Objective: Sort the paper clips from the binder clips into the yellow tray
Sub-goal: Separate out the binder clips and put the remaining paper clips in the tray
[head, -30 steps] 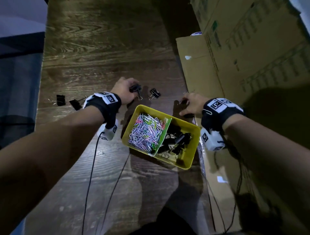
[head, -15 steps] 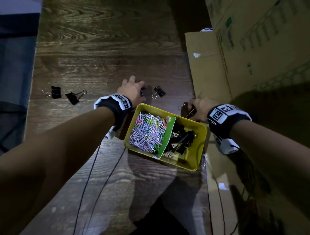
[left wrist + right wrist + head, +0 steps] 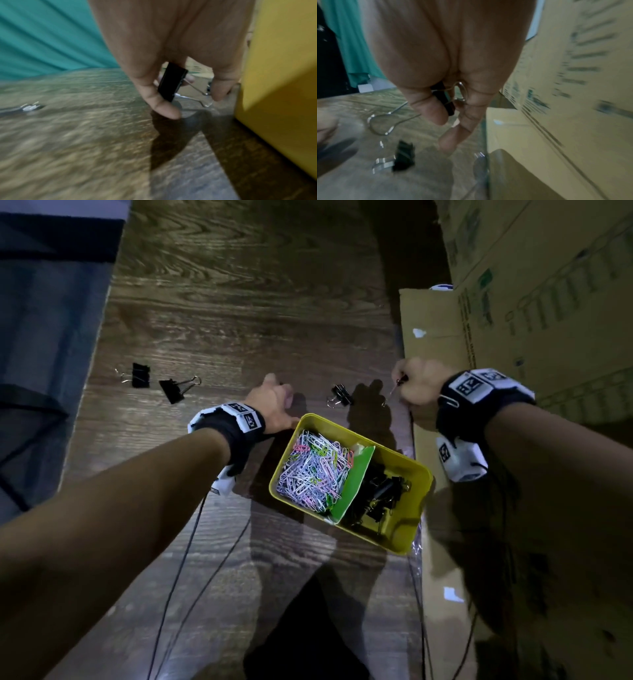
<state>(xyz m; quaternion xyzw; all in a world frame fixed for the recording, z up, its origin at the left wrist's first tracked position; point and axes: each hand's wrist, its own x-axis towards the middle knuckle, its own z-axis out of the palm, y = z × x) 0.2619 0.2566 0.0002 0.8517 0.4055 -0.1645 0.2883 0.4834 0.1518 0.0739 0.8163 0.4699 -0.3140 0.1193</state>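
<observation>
The yellow tray sits on the wooden table, split by a green divider. Coloured paper clips fill its left half and black binder clips its right half. My left hand is just behind the tray's left corner and pinches a black binder clip. My right hand, behind the tray's right side, grips another black binder clip whose wire handle hangs out. One loose binder clip lies between the hands. Two more binder clips lie far left.
A large cardboard box stands along the right, with a flat cardboard sheet under my right wrist. Thin black cables run from the wrists down across the table. The table's left edge drops to a dark floor.
My right hand has lifted off the table with a binder clip in its grip. My left hand has stayed by the tray's far left corner, holding its clip.
</observation>
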